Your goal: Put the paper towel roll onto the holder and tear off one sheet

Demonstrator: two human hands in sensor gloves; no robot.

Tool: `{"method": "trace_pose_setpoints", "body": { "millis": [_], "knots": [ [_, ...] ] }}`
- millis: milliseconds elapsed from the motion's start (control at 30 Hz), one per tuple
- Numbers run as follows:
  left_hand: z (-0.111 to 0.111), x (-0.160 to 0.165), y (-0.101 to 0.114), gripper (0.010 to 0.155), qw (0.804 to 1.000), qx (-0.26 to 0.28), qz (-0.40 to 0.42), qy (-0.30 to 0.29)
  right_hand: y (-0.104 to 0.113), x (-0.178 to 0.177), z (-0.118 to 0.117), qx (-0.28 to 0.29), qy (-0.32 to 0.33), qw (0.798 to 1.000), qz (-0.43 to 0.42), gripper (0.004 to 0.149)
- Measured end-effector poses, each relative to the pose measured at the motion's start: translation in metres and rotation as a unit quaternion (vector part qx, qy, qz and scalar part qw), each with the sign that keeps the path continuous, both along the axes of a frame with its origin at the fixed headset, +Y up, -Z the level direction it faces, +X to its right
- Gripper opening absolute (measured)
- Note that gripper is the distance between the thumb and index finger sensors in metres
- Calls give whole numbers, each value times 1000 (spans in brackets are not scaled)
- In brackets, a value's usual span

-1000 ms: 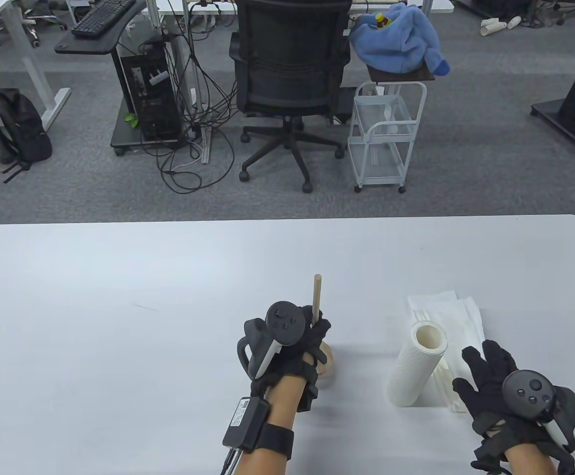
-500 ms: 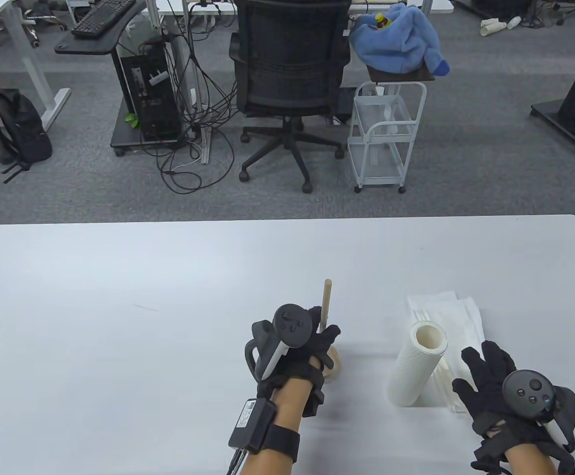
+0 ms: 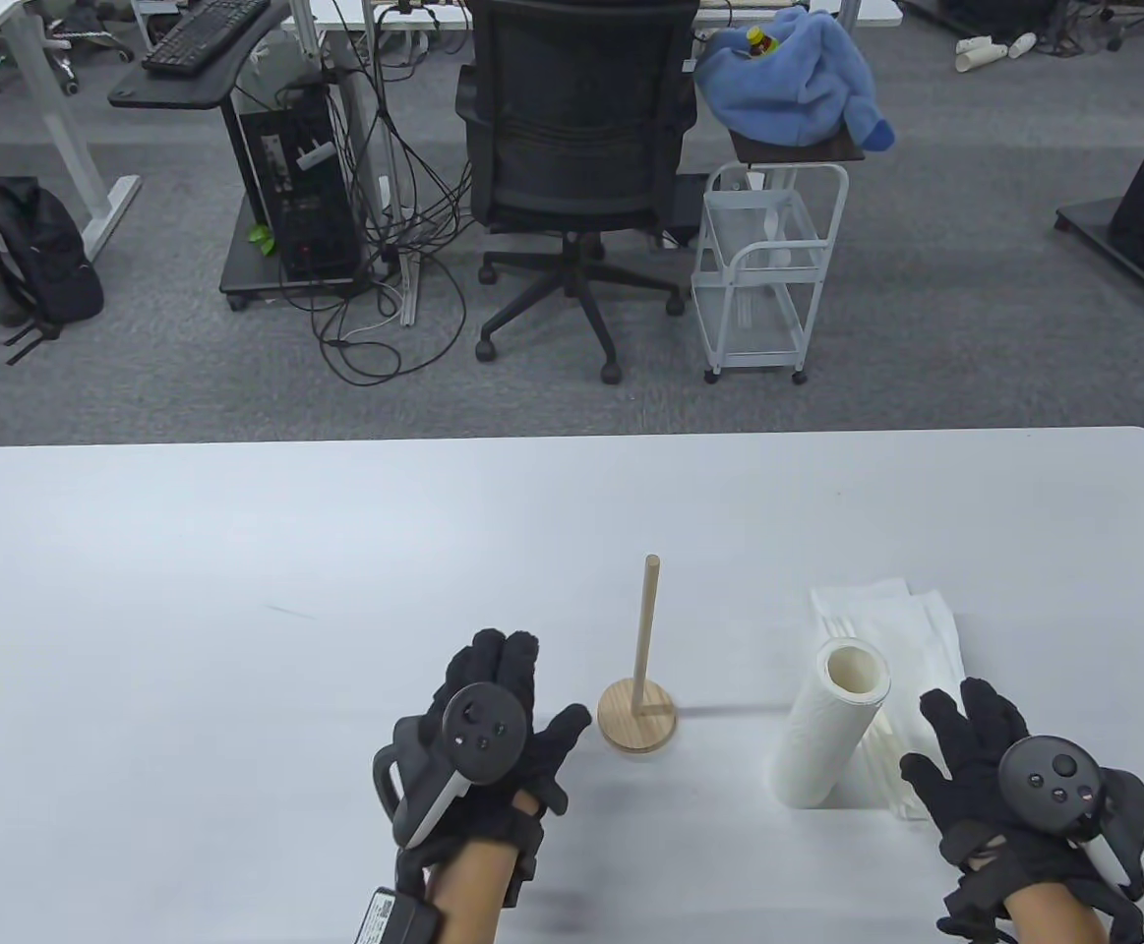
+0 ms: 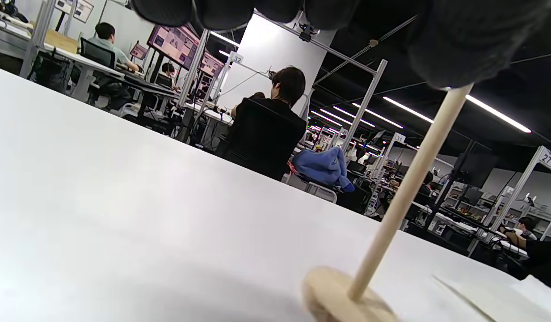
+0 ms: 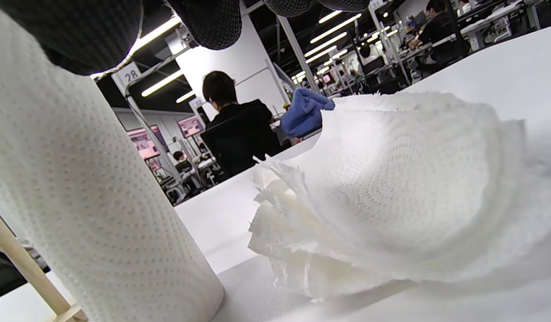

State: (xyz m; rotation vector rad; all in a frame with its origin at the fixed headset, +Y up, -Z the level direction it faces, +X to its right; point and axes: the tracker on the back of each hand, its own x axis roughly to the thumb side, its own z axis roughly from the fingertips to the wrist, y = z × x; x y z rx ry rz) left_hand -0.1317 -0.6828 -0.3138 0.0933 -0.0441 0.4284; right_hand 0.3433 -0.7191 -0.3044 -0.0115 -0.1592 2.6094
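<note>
Now our right hand (image 3: 985, 762), fingers spread and empty, sits just right of the upright roll (image 3: 830, 723); the holder (image 3: 638, 714) stands further left, beside our relaxed left hand (image 3: 493, 723).

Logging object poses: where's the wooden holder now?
Table view: wooden holder stands upright near table centre-front, between left hand and paper towel roll, touching neither.

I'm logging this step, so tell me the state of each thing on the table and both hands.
Holder: upright, bare, nothing touching it.
Paper towel roll: standing on end, not on the holder.
Loose sheets: piled behind the roll.
Left hand: open, beside the holder, apart from it.
Right hand: open, beside the roll.
</note>
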Motion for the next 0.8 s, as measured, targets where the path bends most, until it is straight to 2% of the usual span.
{"method": "trace_pose_setpoints", "body": {
  "millis": [100, 233, 367, 433, 500, 567, 700, 800],
  "knots": [
    [15, -14, -4, 83, 999, 3, -38, 9, -1, 2, 0, -2, -2, 1000, -10, 70],
    [23, -28, -10, 83, 999, -16, -37, 4, 1, 1, 0, 14, 10, 1000, -19, 71],
    [25, -37, -24, 82, 999, -15, -34, 14, 10, -1, 1, 88, 45, 993, -58, 75],
    [22, -37, -28, 82, 999, -42, -22, 9, 19, -5, 2, 129, 71, 986, -78, 76],
    [23, -36, -29, 82, 999, -40, -30, 7, 32, -13, 7, 152, 89, 980, -91, 75],
    [24, -33, -29, 82, 998, -39, -38, 3, 42, -24, 11, 140, 106, 979, -104, 75],
    [25, -32, -30, 82, 999, -46, -27, -4, 63, -53, 18, 134, 122, 982, -56, 77],
    [27, -36, -31, 82, 999, -51, -5, -2, 69, -69, 17, 139, 119, 983, -4, 75]
  ]
}}
